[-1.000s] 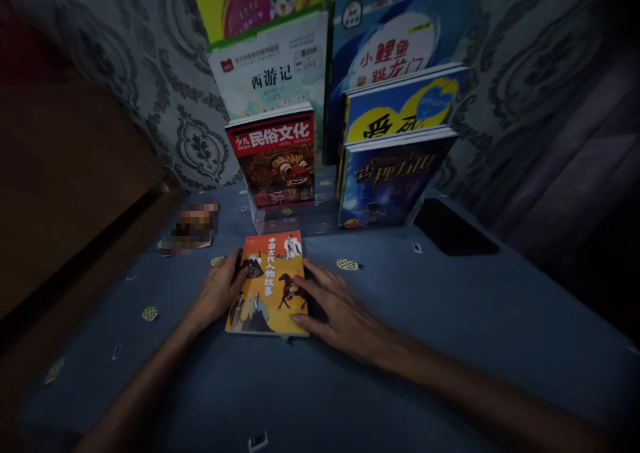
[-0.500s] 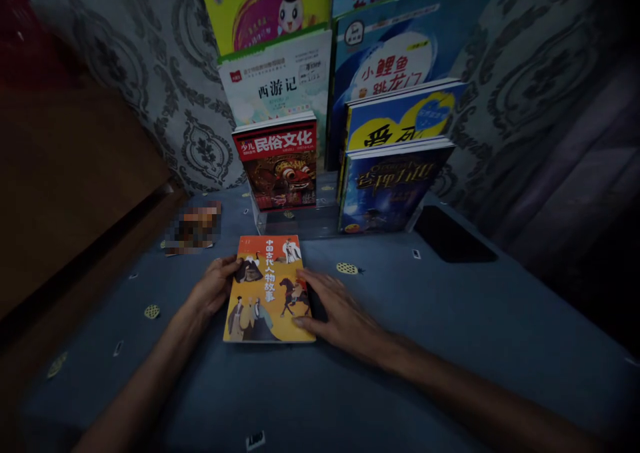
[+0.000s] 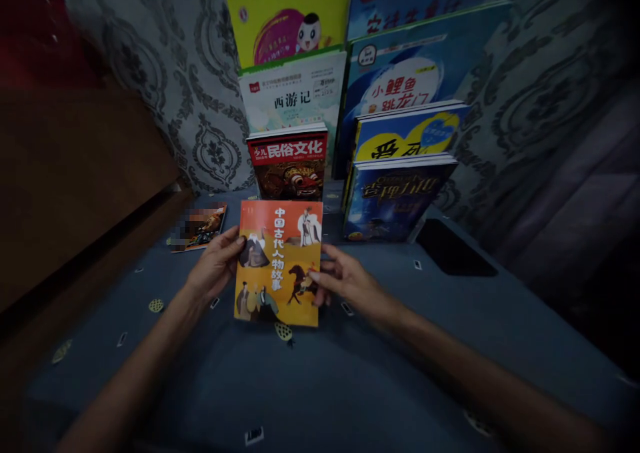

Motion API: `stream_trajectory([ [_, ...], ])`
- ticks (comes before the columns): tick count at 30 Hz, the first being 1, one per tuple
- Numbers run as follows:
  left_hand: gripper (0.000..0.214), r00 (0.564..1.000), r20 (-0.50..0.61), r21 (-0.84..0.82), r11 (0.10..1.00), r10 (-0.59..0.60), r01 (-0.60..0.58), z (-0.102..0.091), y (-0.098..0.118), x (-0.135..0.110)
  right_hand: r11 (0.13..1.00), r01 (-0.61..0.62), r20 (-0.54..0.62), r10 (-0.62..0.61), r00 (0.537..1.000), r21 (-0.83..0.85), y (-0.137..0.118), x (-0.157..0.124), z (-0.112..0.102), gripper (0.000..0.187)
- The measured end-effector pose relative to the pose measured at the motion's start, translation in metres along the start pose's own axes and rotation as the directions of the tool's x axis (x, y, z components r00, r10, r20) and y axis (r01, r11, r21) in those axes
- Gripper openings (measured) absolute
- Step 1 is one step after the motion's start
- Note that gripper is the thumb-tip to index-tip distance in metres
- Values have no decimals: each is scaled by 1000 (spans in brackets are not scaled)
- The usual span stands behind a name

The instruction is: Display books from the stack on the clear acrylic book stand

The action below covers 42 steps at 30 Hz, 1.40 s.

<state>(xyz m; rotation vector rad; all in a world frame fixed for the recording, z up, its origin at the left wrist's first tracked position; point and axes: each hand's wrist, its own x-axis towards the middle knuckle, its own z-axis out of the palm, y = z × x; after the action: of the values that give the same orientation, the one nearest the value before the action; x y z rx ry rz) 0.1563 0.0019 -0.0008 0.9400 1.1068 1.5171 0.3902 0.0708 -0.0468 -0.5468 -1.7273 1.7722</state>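
Note:
An orange book (image 3: 278,263) with painted figures and a horse on its cover is lifted off the blue cloth and tilted toward me. My left hand (image 3: 216,268) grips its left edge, thumb on the cover. My right hand (image 3: 341,280) pinches its right edge, thumb on the cover and fingers behind. Just beyond it stands a red magazine (image 3: 291,161) in a clear tiered rack, with a dark blue book (image 3: 395,195) beside it.
More books fill the rack's upper tiers: a white one (image 3: 291,93), a yellow one (image 3: 293,19), blue ones (image 3: 406,129). A small booklet (image 3: 200,226) lies at the left, a black phone (image 3: 453,247) at the right. A wooden headboard (image 3: 75,173) borders the left; patterned wallpaper (image 3: 200,93) lies behind.
The orange book lay flat on the cloth under both hands; both hands have now taken its edges and raised it, tilting it up in front of the rack.

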Motion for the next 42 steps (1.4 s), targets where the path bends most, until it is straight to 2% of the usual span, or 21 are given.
stream_trajectory([
  [3, 44, 977, 68, 77, 975, 202, -207, -4, 18, 3, 969, 191, 18, -191, 981, -157, -11, 8, -3, 37],
  [5, 39, 943, 145, 204, 923, 300, -325, -12, 27, 0, 904, 308, 34, -312, 950, -296, -11, 11, -5, 33],
  [6, 35, 927, 208, 298, 882, 312, -364, -18, 29, -3, 859, 354, 47, -363, 931, -370, -9, 12, -6, 31],
  [9, 32, 898, 395, 588, 698, 192, -408, -36, 22, -17, 721, 422, 102, -443, 891, -549, 9, 9, -8, 31],
  [11, 33, 893, 438, 702, 583, 99, -409, -47, 6, -31, 661, 439, 167, -434, 885, -609, 26, 3, -8, 35],
  [13, 36, 883, 465, 760, 483, 62, -434, -56, -13, -44, 609, 447, 225, -407, 885, -655, 42, -4, -8, 39],
  [16, 47, 835, 548, 793, 284, 53, -538, -67, -32, -58, 517, 428, 264, -362, 894, -742, 53, -12, -7, 42],
  [18, 54, 812, 583, 800, 162, 20, -578, -70, -34, -62, 469, 391, 268, -308, 913, -792, 54, -13, -5, 49],
  [21, 54, 811, 583, 812, 60, -45, -580, -64, -26, -61, 445, 343, 245, -264, 933, -827, 51, -11, -2, 60],
  [24, 47, 819, 568, 822, 5, -75, -569, -50, -22, -54, 475, 305, 164, -315, 935, -825, 52, -10, -2, 55],
  [27, 41, 827, 558, 827, -36, -66, -561, -32, -28, -40, 557, 274, 59, -373, 926, -784, 53, -10, -5, 49],
  [30, 41, 823, 565, 821, -56, -62, -568, -14, -38, -16, 653, 264, -33, -405, 914, -710, 52, -9, -7, 49],
  [33, 38, 824, 561, 820, -86, -74, -566, 8, -43, 14, 769, 235, -110, -367, 924, -594, 52, -8, -6, 54],
  [35, 34, 838, 538, 826, -142, -90, -545, 24, -45, 28, 831, 211, -139, -323, 936, -514, 53, -8, -6, 55],
  [39, 39, 895, 440, 853, -277, -71, -442, 58, -46, 28, 896, 180, -198, -279, 940, -406, 53, -7, -7, 56],
  [42, 44, 936, 341, 885, -309, -83, -349, 78, -46, 16, 929, 128, -252, -225, 941, -348, 52, -7, -8, 61],
])
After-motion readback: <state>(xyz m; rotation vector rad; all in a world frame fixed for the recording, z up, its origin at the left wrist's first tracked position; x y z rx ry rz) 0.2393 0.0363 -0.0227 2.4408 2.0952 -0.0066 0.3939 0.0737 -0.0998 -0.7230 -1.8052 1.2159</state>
